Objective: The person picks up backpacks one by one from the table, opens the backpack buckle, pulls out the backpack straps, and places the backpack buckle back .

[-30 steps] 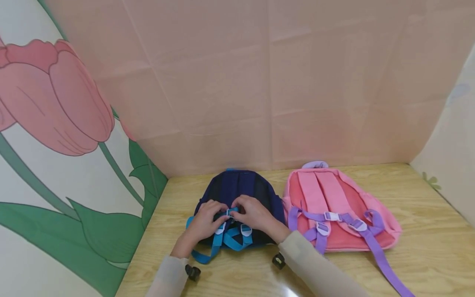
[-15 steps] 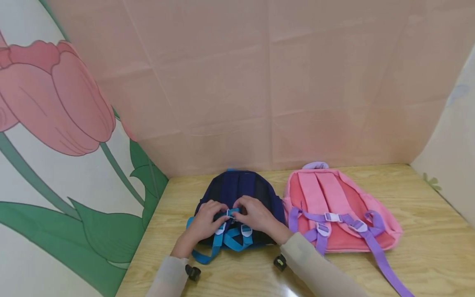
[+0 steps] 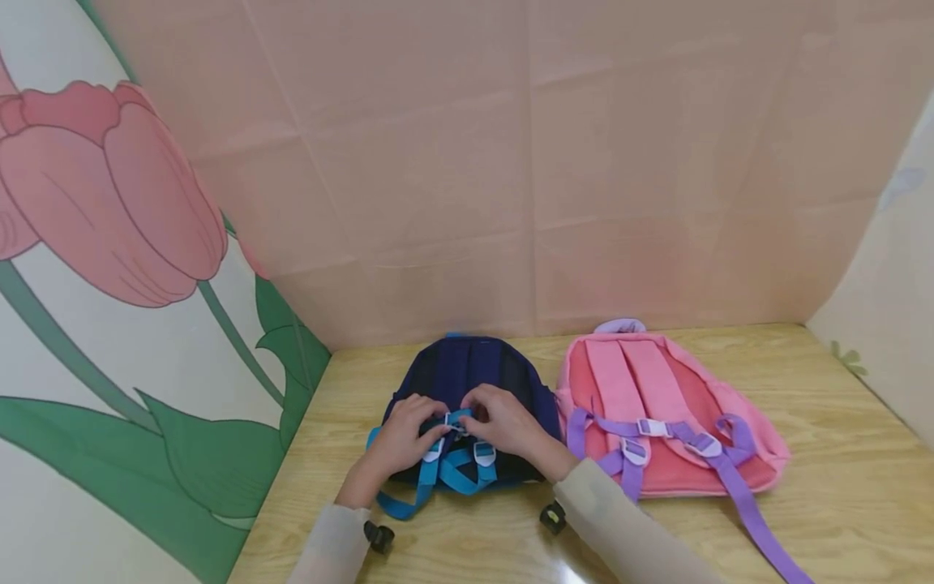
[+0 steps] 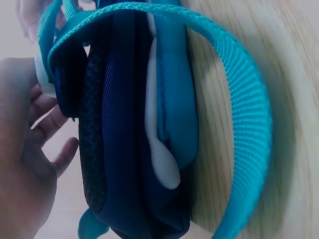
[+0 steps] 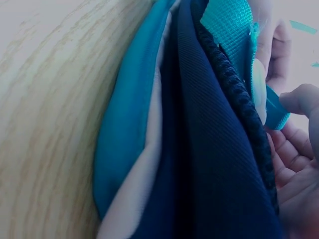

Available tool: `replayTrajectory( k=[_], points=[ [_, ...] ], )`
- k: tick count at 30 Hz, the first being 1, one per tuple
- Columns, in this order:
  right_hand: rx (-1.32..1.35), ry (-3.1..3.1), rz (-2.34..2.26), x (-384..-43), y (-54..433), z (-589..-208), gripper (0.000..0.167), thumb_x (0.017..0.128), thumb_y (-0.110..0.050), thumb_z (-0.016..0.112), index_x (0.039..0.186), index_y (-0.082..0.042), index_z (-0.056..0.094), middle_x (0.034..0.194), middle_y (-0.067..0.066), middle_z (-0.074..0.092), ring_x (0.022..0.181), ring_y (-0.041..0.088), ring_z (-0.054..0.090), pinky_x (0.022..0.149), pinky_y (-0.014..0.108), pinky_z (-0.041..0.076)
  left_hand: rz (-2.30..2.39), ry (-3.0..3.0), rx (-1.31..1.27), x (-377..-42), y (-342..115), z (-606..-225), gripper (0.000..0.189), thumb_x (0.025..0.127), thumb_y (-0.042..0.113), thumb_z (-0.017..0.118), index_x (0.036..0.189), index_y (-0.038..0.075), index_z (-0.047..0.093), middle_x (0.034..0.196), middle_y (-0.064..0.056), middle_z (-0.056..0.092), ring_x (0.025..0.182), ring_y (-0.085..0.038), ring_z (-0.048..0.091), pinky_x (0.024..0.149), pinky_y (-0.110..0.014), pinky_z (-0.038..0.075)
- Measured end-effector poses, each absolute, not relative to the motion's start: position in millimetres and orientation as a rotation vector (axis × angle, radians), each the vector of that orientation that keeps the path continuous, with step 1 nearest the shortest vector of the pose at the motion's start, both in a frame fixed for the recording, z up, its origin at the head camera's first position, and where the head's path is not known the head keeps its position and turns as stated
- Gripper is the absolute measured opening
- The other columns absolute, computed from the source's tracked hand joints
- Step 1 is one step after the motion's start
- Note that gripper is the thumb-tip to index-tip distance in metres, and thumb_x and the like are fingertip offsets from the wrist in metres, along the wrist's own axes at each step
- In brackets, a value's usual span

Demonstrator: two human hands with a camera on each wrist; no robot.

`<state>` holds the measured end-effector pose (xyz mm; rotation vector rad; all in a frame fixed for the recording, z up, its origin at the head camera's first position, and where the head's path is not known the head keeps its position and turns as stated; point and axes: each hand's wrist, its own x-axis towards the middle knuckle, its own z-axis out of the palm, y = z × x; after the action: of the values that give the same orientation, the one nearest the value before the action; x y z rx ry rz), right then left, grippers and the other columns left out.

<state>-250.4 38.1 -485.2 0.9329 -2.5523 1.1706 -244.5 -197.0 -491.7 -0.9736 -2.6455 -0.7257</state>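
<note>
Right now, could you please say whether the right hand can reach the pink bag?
Probably yes, after releasing the blue strap: the pink bag lies near the right hand, mostly uncovered.

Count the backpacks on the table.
2: the navy backpack, left hand and right hand at its blue strap, and the pink backpack beside it, to the person's right.

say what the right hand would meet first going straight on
Probably the left hand, just across the blue strap that the right hand pinches, though depth is unclear.
</note>
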Motion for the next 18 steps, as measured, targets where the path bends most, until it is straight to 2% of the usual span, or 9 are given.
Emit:
replayTrajectory(
  k=[9, 18],
  points=[
    [0.986, -2.586, 1.087, -249.3, 32.4, -475.9, 0.019, 0.091, -0.02, 0.076, 0.106, -0.01, 0.07, 0.093, 0.0, 0.062, 0.075, 0.01, 0.055, 0.069, 0.024, 0.049, -0.683, -2.642, -0.982, -244.6, -196.1, -490.6, 0.019, 0.096, 0.024, 0.072, 0.113, 0.015, 0.07, 0.104, 0.004, 0.069, 0.097, -0.013, 0.056, 0.093, -0.044, 0.044],
    [0.976, -2.618, 1.064, -249.5, 30.2, -477.1, 0.015, 0.092, -0.02, 0.075, 0.103, -0.011, 0.07, 0.095, 0.0, 0.063, 0.075, 0.011, 0.054, 0.07, 0.026, 0.049, -0.674, -2.662, -0.973, -243.6, -195.8, -488.8, 0.02, 0.096, 0.025, 0.071, 0.114, 0.016, 0.07, 0.105, 0.004, 0.068, 0.097, -0.013, 0.056, 0.093, -0.043, 0.044]
  ],
)
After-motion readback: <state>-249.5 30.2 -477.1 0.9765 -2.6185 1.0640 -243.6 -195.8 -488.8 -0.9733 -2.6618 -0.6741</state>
